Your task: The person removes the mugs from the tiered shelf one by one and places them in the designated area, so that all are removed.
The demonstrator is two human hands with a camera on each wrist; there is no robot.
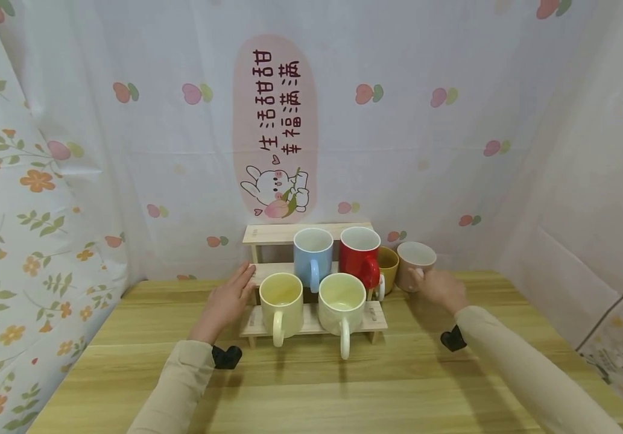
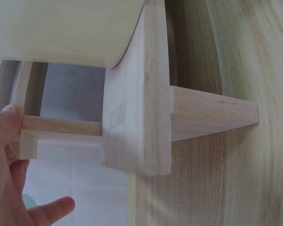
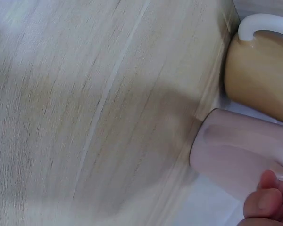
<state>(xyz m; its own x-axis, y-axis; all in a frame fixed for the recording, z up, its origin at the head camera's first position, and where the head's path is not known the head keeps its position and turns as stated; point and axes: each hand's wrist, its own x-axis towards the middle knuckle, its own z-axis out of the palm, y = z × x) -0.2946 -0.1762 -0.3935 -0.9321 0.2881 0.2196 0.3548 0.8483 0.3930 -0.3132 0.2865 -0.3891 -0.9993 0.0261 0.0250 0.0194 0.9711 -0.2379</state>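
Fingers of my left hand touch the left end of the middle step of a three-tier wooden rack. In the left wrist view, one fingertip lies on that shelf end and another finger sticks out past it. My right hand pinches the handle of a pink mug, right of the rack; the mug tilts in the right wrist view. Beside it stands a mustard mug with a white handle. A light blue mug and a red mug occupy the middle step. Two pale yellow mugs sit on the lowest step.
The rack's top step is bare wood. A patterned cloth hangs close behind the rack and mugs, with more cloth at both sides. Wood-grain tabletop extends in front. Dark wrist mounts sit under both sleeves.
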